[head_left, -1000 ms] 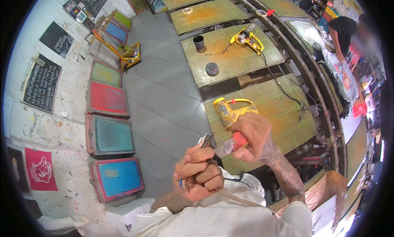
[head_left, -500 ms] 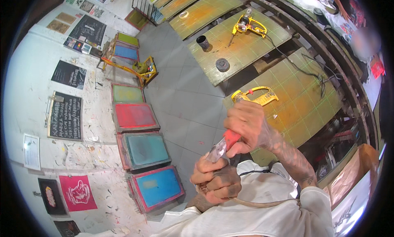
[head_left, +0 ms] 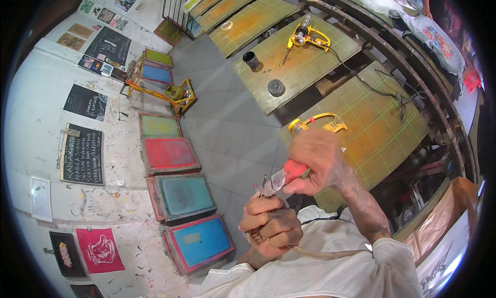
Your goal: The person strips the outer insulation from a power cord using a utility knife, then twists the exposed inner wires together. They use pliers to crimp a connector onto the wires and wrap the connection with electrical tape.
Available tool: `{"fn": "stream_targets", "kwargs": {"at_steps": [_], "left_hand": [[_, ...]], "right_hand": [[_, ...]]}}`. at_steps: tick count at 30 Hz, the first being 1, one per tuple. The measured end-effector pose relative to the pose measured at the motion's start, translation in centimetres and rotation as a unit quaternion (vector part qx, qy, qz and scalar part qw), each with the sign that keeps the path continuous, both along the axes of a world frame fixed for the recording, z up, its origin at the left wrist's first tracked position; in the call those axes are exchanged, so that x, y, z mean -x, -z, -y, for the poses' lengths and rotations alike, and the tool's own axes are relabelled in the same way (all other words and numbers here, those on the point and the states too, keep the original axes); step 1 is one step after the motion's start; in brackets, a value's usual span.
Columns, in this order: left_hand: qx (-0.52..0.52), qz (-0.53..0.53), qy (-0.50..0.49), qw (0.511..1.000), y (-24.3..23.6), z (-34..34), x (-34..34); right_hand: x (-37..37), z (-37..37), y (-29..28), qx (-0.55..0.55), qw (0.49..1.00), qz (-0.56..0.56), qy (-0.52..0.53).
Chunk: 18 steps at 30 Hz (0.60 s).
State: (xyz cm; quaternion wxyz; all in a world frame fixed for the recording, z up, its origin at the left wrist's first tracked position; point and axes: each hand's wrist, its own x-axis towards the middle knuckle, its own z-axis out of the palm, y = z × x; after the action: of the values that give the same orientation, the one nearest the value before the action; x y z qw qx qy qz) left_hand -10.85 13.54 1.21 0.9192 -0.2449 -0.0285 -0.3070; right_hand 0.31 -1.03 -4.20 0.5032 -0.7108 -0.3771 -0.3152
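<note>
My right hand [head_left: 315, 161], partly blurred, grips a red-handled tool [head_left: 295, 170] with a broad metal blade [head_left: 274, 183]. The blade's tip is at the top of my left hand [head_left: 271, 225], which is closed around small metal pieces and the end of a tan cable [head_left: 323, 252] that runs across my light shirt. What exactly the fingers hold is mostly hidden. Beyond my hands, a yellow power-tool body [head_left: 330, 122] lies on a grid-marked platen [head_left: 382, 102]. On the platen behind sit an opened yellow tool [head_left: 305, 38] with a black cord, a dark cup [head_left: 251, 60] and a round dark part [head_left: 276, 87].
Coloured screen frames [head_left: 185, 193] lean along the white wall at left, near a yellow metal stand [head_left: 170, 95]. A grey floor [head_left: 217, 132] lies between wall and platens. Platen rails [head_left: 413, 76] run along the right. A co-worker's arm [head_left: 424, 3] reaches over printed white fabric [head_left: 434, 40].
My hands have come closer together, with the blade brought down onto what my left hand holds. The view has shifted, showing more wall. My right hand is now blurred by motion.
</note>
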Motion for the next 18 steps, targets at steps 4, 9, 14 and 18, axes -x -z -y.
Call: {"fn": "stream_targets", "kwargs": {"at_steps": [4,9,14,18], "left_hand": [[-0.122,-0.018,-0.037,0.992,-0.2,-0.4,0.2],[-0.188,0.034,-0.042,0.981,0.5,-0.9,0.0],[-0.244,0.029,-0.018,0.969,-0.1,-1.0,0.1],[-0.353,-0.023,0.015,0.935,-1.7,-1.6,0.4]], "right_hand": [[1.5,1.8,0.1,0.015,0.914,-0.305,-0.266],[2.5,3.3,-1.3,-0.006,0.977,-0.177,-0.116],[2.6,3.5,-4.7,0.006,0.973,-0.194,-0.125],[0.6,4.2,-6.7,0.113,0.965,-0.097,-0.216]]}}
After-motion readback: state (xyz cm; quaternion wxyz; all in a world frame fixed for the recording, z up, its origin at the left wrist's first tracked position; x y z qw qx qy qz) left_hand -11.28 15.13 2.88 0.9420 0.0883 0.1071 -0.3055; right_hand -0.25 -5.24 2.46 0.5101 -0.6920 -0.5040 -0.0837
